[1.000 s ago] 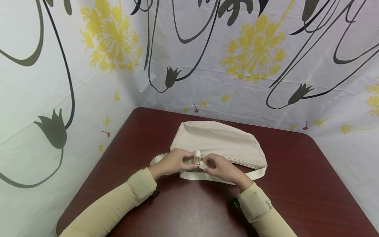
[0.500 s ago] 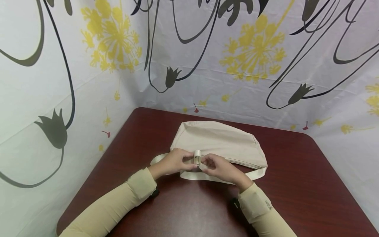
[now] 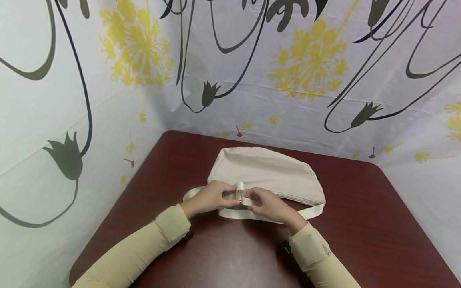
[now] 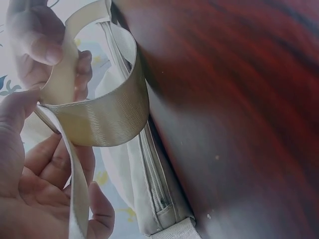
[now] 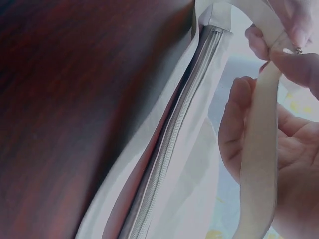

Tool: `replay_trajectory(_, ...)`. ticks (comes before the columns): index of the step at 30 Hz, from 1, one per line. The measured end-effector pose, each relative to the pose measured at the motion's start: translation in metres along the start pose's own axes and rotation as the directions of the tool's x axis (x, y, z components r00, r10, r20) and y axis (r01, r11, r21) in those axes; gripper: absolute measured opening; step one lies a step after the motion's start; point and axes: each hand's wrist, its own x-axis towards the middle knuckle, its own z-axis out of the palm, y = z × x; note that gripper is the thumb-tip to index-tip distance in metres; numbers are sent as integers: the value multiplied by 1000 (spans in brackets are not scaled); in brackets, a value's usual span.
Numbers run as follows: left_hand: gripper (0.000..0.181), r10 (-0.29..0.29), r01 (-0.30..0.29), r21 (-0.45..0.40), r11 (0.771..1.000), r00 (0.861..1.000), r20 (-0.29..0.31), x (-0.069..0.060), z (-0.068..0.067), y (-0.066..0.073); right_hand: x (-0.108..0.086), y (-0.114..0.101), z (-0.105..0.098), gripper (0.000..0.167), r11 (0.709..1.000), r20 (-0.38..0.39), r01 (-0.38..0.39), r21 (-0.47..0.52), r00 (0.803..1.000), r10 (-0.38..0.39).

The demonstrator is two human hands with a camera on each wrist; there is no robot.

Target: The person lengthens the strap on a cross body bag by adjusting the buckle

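Observation:
A cream fabric shoulder bag [image 3: 270, 170] lies on the table, its zipper [image 5: 172, 129] facing the person. Between the two hands a part of its cream webbing strap [image 4: 107, 119] is bent into a loop. My left hand [image 3: 213, 197] pinches the strap between thumb and fingers. My right hand [image 3: 268, 204] grips the strap just to the right, with the fingers curled. In the right wrist view a small piece of metal [image 5: 298, 50] shows where the fingers meet the strap; its shape is mostly hidden. Another length of strap runs across my right palm [image 5: 294, 154].
The dark red table [image 3: 230, 256] has rounded far corners. Behind and beside it hangs a white cloth [image 3: 237, 68] printed with yellow and grey flowers. More of the strap lies along the bag's near side. Small dark objects show beneath both cuffs.
Both hands stay in nearly the same place. The short piece of strap between them shifts and bends slightly at the right fingers. The bag has not moved.

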Motion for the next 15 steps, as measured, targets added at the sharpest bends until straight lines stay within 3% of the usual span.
replay_trajectory(5, 17, -1, 0, 24, 1000, 1000, 16, 0, 0, 0, 0, 0, -1, 29, 1000, -23, 26, 14, 999, -25)
replay_trajectory(15, 15, -5, 5, 0, 1000, 1000, 19, -1, 1, 1, 3, -2, 2, 38, 996, -45, 12, 92, 999, -8)
